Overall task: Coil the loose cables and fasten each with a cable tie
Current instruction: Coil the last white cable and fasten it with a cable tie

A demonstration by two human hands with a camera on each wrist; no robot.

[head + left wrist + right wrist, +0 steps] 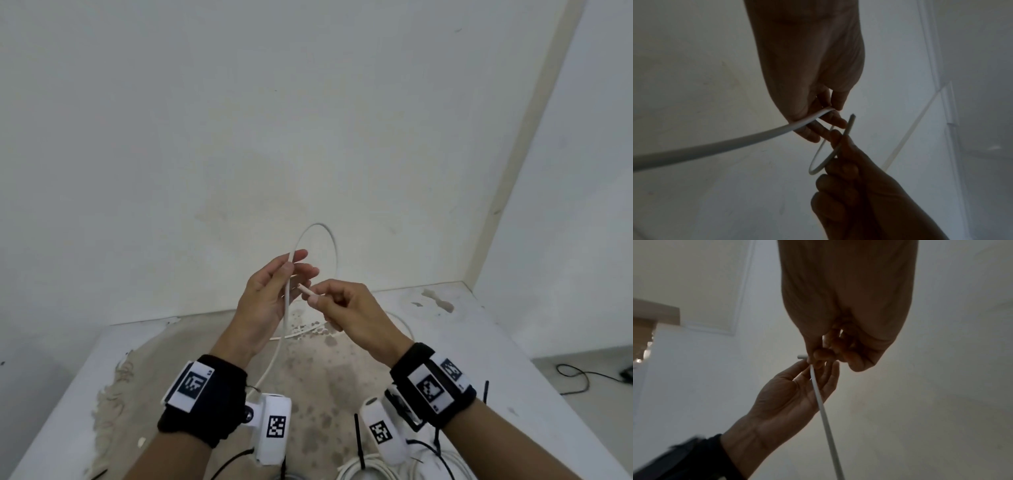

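My left hand [294, 266] is raised above the table and pinches a white cable [286, 308] between thumb and fingers. From that pinch the cable arcs up in a loop [318, 224] and comes down behind my right hand [313, 296], which pinches the cable's cut end [303, 290] just right of the left fingers. The rest of the cable hangs from the left palm to the table. In the left wrist view the cable [715, 146] runs to the pinch and the end [849, 125] sticks up from the right hand's fingers. In the right wrist view the end [800, 356] pokes left.
A worn white table [479, 342] stands in a wall corner. Black cable ties [358, 442] [485, 392] lie near its front, beside a coiled white cable [356, 471] at the bottom edge. A black wire [575, 377] lies on the floor at right.
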